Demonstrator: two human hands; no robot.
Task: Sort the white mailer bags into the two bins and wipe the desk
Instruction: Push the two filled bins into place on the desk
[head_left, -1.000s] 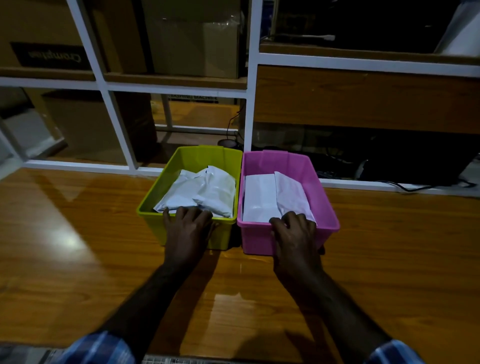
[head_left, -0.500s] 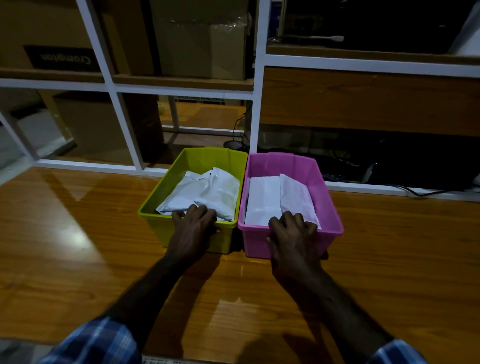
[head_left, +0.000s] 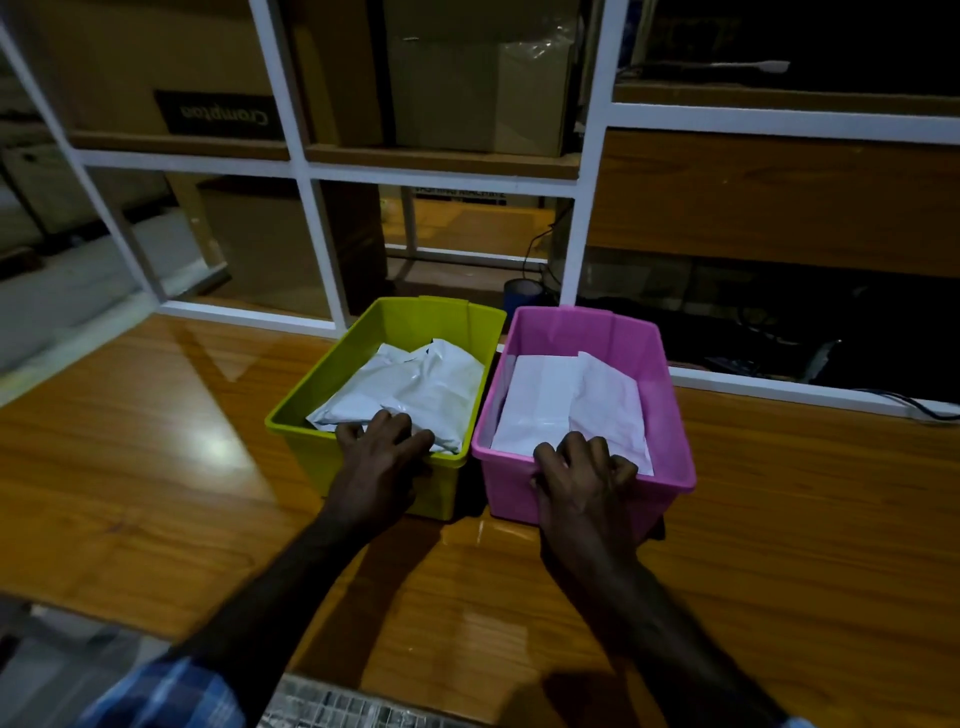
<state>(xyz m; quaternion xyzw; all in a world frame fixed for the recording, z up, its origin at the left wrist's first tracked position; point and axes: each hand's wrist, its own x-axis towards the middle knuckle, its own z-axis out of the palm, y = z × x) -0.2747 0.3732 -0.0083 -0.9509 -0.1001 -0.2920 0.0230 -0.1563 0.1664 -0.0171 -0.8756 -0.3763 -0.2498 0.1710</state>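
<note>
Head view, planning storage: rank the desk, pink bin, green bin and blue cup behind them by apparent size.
1. Desk, far the largest.
2-3. Pink bin and green bin: they look alike, so no ranking.
4. Blue cup, smallest, though farther away and partly hidden.

Scene reading dim overall, exposure sitting low. Glare pooling on wooden desk (head_left: 156, 493) left of green bin (head_left: 363, 467); second small glint shining on desk just in front of green bin. Forearm shadows falling on desk in front of green bin. Area far right of and behind green bin sinking into near black. White frame (head_left: 589, 208) behind green bin bowing and leaning from wide-angle distortion. Lower corners showing softness.
</note>
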